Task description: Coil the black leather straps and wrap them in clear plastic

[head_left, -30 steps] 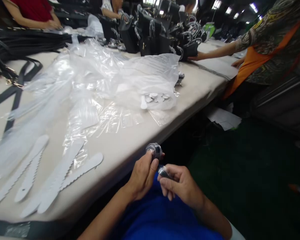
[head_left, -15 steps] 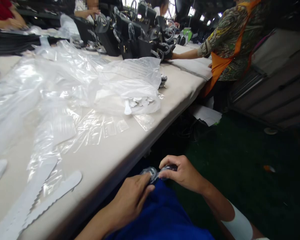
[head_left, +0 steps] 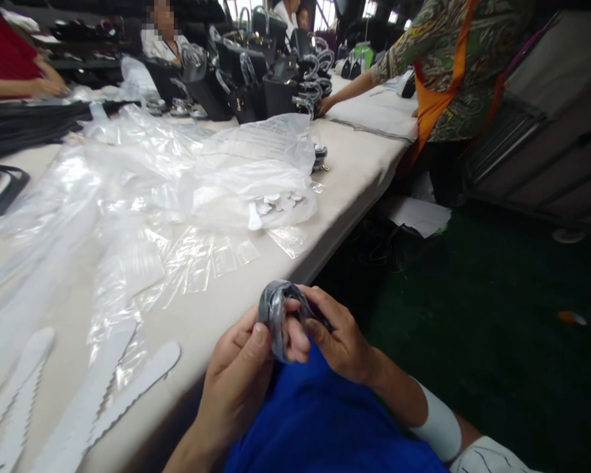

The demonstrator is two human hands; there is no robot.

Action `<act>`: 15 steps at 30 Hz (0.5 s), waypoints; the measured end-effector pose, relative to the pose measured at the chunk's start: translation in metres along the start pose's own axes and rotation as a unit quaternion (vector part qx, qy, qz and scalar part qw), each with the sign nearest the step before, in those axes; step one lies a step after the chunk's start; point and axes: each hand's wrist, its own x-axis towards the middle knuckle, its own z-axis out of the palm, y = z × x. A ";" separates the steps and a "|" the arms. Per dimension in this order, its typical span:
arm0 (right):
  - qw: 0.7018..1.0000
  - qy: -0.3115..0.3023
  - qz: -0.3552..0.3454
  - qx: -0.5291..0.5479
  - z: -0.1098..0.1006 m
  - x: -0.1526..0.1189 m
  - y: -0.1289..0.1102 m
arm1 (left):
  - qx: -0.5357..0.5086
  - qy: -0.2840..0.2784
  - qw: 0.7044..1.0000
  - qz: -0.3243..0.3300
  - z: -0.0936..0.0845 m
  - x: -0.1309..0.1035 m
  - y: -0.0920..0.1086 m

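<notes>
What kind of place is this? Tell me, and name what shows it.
Most likely a handbag workshop or factory packing line. Rows of black handbags stand on a long shared table, with clear plastic bags and white scalloped strips spread over it, and other people work alongside.

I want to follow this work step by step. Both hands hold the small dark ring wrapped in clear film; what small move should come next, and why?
Probably the right hand should pull the loose film further around the small dark film-wrapped ring, while the left hand keeps it steady. The film looks wrinkled and only partly wrapped, and both hands pinch it just off the beige table edge.
</notes>
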 end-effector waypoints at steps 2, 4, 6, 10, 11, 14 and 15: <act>0.999 0.029 -0.020 -0.031 0.009 0.000 0.004 | -0.015 0.043 0.999 0.026 0.002 0.003 0.007; 0.998 0.028 -0.021 -0.042 0.015 -0.001 0.007 | -0.019 0.067 0.996 0.059 0.003 0.005 0.012; 1.000 -0.003 0.008 -0.013 0.018 -0.001 0.007 | 0.009 0.080 0.992 0.100 0.002 0.009 0.014; 0.979 -0.092 0.121 0.134 0.018 -0.006 -0.001 | 0.178 0.103 0.963 0.172 -0.007 0.022 0.002; 0.969 -0.107 0.145 0.172 0.017 -0.008 -0.004 | 0.236 0.103 0.948 0.186 -0.012 0.026 -0.002; 0.936 -0.115 0.206 0.260 0.007 -0.014 -0.011 | 0.440 0.079 0.865 0.228 -0.030 0.033 -0.017; 0.926 -0.112 0.229 0.279 0.002 -0.015 -0.013 | 0.500 0.063 0.831 0.236 -0.036 0.034 -0.022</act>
